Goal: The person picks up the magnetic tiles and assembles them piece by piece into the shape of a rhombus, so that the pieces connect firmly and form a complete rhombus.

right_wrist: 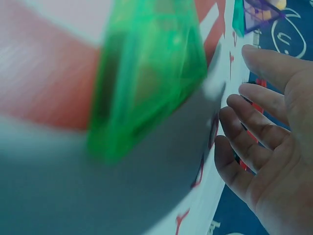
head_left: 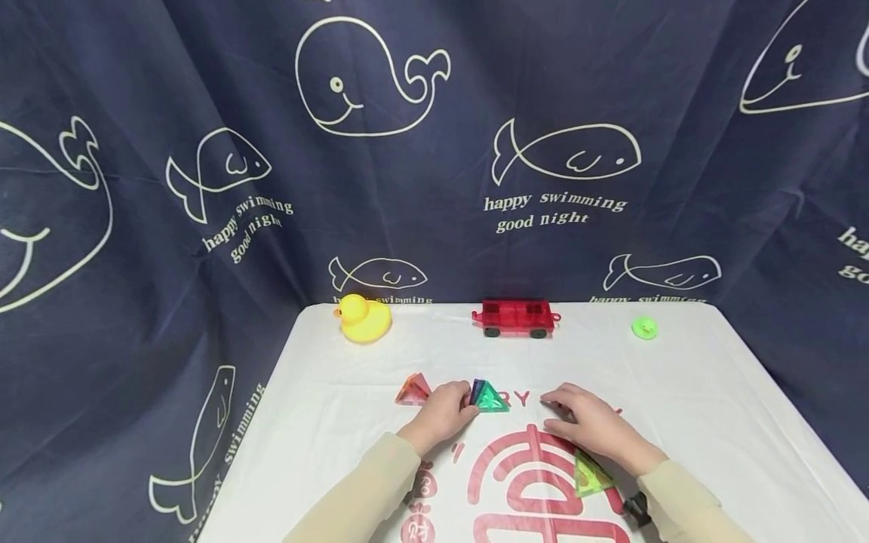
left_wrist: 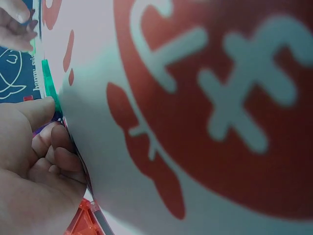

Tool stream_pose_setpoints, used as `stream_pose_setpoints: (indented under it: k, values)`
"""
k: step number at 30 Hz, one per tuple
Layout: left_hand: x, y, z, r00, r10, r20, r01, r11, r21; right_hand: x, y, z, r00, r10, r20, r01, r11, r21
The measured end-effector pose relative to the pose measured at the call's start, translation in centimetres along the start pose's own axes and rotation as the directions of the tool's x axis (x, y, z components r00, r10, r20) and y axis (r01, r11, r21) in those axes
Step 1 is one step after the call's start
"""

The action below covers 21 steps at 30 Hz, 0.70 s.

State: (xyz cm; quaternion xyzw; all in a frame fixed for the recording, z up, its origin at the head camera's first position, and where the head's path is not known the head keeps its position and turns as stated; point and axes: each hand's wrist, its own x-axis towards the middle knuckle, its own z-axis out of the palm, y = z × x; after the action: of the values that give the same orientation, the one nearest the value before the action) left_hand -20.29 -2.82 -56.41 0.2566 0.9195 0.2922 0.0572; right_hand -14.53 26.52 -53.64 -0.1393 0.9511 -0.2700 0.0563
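My left hand [head_left: 444,411] pinches a pair of translucent magnetic triangle tiles, a teal one [head_left: 493,397] and a purple one [right_wrist: 261,14], at their left side. In the left wrist view the thumb lies against the teal tile [left_wrist: 50,85] and the other fingers are curled. Just left of that hand sit red and orange triangle tiles [head_left: 414,390], also seen at the bottom of the left wrist view. My right hand [head_left: 594,424] holds nothing, its fingers spread and slightly bent above the cloth. Near its wrist are yellow-green triangle tiles [head_left: 591,475], large and blurred in the right wrist view.
Along the table's back edge stand a yellow rubber duck [head_left: 365,319], a red wheeled toy car base [head_left: 517,318] and a small green toy [head_left: 645,327]. A dark object [head_left: 637,509] lies by the right sleeve. A navy curtain [head_left: 434,188] hangs behind the white tablecloth [head_left: 326,452].
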Motion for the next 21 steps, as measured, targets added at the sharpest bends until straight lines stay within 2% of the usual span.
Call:
stream_pose_setpoints:
  k: [6,14,21]
  values:
    - [0.1,0.1,0.1,1.000,0.001,-0.002,-0.001,1.000,0.017,-2.6,1.2,-0.9,1.000,0.019,-0.005,-0.020,1.000,-0.020]
    - [0.0,0.4,-0.1,1.000,0.011,-0.010,-0.011,1.000,0.008,-6.0,2.5,-1.0,0.997,0.059,0.052,-0.059,0.998,-0.015]
    - [-0.1,0.4,-0.3,1.000,0.016,-0.012,-0.016,1.000,0.008,-7.5,3.2,-0.8,0.993,-0.001,0.115,0.002,1.000,-0.002]
